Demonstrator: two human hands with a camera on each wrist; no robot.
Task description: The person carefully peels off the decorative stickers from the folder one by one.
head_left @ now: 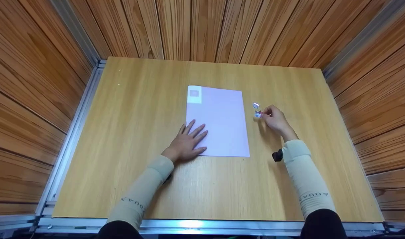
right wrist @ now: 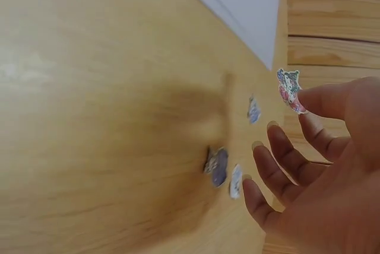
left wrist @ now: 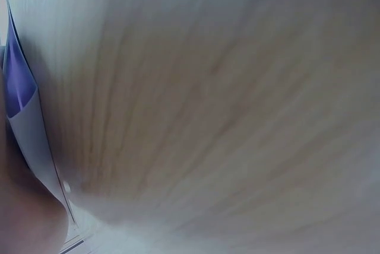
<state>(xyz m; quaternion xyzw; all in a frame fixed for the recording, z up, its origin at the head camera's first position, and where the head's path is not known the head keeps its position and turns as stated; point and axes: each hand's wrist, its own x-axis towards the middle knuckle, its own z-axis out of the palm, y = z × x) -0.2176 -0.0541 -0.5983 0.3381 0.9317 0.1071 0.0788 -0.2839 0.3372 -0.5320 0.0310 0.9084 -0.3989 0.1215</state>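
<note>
A pale purple folder (head_left: 220,122) lies on the table with a white label (head_left: 194,99) at its far left corner. My left hand (head_left: 188,142) rests on its near left part, fingers spread. In the left wrist view, the folder's edge (left wrist: 37,141) bows up, showing purple inside. To the right of the folder, my right hand (head_left: 276,120) pinches a small cut-out sticker (right wrist: 289,91) between thumb and index finger, above the table; its other fingers are loosely bent. Small stickers (right wrist: 219,168) lie on the table beneath, one more sticker (right wrist: 253,110) nearer the folder.
The wooden table (head_left: 139,99) has a metal rail (head_left: 222,224) along its near edge. Wood-plank walls (head_left: 205,30) enclose the back and both sides. A small black device (head_left: 277,155) sits at my right wrist.
</note>
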